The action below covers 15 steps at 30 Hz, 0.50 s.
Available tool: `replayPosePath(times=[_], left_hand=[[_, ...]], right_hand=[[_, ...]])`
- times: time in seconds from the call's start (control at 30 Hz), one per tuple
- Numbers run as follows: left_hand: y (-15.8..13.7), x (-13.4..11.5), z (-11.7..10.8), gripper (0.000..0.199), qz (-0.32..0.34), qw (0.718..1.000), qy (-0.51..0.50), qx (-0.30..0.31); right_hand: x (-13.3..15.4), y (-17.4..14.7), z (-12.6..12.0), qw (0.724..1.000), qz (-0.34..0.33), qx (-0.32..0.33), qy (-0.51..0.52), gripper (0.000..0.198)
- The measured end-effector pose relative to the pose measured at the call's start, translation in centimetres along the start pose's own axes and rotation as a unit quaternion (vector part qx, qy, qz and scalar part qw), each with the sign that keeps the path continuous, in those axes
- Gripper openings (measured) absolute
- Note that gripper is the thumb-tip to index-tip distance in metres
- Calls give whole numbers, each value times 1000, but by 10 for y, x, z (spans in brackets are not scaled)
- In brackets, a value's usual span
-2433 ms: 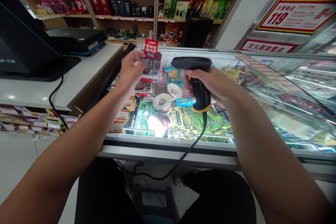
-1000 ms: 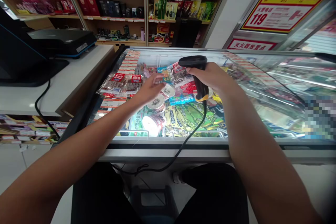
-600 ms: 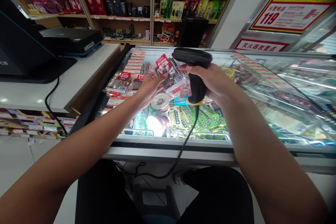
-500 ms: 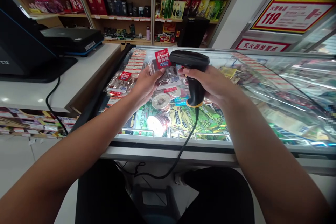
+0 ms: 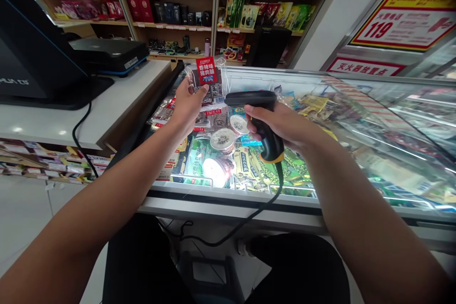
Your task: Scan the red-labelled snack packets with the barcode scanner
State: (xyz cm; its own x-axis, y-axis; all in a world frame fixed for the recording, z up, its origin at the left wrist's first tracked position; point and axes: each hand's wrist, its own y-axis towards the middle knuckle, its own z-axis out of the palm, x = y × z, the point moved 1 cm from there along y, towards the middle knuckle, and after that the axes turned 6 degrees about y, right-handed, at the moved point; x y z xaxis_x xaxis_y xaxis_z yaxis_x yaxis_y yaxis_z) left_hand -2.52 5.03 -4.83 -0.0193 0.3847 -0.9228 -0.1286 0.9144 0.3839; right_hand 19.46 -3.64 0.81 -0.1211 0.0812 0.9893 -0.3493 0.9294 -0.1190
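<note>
1. Holding the packet [image 5: 209, 76] in your left hand [image 5: 188, 104]: thumb across its front, the fingers partly hidden behind it. Clear wrapper, red label at the top, dark contents, barcode near the lower right corner. Packet tilted up, front toward you, above the far left part of the case [image 5: 228, 205].

2. Your right hand [image 5: 288, 124] is closed around the grip of the black scanner [image 5: 251, 98], thumb near the top. Scanner head points left, its front end just beside the packet's lower right corner; contact between them cannot be told.

3. From the yellow-edged base of the grip, the cable [image 5: 281, 178] runs down over the near rim of the case toward the floor.

4. Below and between your hands: three round cups [image 5: 223, 139] with pale lids, the nearest under strong glare. Green bags [image 5: 292, 167] lie to their right, partly behind the scanner.

5. More clear packs [image 5: 164, 111] lie left of and below your left hand, partly covered by it.

6. On your left, the white table [image 5: 60, 126] carries a scale [image 5: 107, 51] and a dark monitor [image 5: 32, 47].
</note>
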Motion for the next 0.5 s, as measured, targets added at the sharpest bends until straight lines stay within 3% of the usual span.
replayPosePath(times=[0.5], left_hand=[[-1,-8,1,22,-13,1000,-16,-19]], right_hand=[[2,-2,-4,999,-20,12,-42,39]])
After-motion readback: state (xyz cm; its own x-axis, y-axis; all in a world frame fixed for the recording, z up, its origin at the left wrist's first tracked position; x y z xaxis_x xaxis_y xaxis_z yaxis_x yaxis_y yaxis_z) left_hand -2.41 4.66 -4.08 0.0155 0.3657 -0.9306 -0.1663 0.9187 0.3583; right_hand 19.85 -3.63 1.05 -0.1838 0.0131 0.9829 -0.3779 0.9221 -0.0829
